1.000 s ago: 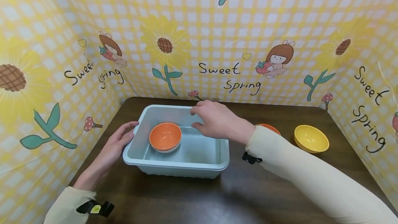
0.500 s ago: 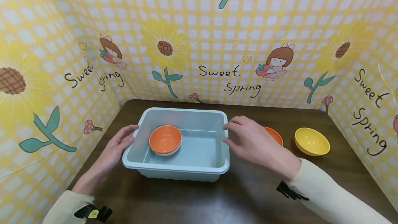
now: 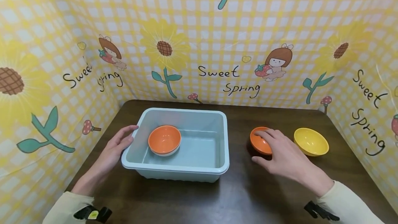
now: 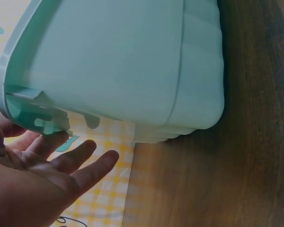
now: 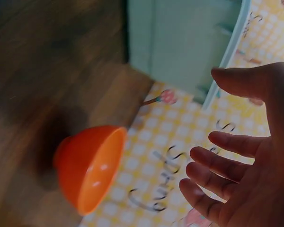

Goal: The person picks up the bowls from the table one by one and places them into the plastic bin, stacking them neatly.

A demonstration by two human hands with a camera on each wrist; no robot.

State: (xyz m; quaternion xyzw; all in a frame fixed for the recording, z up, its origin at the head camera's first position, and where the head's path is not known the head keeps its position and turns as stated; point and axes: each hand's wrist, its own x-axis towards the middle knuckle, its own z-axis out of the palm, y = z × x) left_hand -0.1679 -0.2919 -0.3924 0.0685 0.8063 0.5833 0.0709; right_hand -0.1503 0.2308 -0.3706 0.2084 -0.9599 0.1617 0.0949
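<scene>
My left hand (image 3: pixel 115 145) rests at the left rim of a light blue plastic bin (image 3: pixel 183 170). Its fingers lie nearly straight against the rim, as the left wrist view also shows. Inside the bin sits an orange bowl (image 3: pixel 164 139) with a pale edge beneath it. On the right, my right hand (image 3: pixel 286 155) hovers over another orange bowl (image 3: pixel 259 142), thumb and fingers spread and holding nothing. The right wrist view shows a gap between the fingers (image 5: pixel 217 165) and that orange bowl (image 5: pixel 90 165). My hand covers part of this bowl in the head view.
A yellow bowl (image 3: pixel 311 142) stands on the dark wooden table (image 3: pixel 186 203), right of the second orange bowl. Yellow checked cloth (image 3: pixel 211 37) with printed flowers walls in the table at the back and on both sides.
My right hand has moved from above the bin rightward to the orange bowl on the table. The left hand has stayed at the rim.
</scene>
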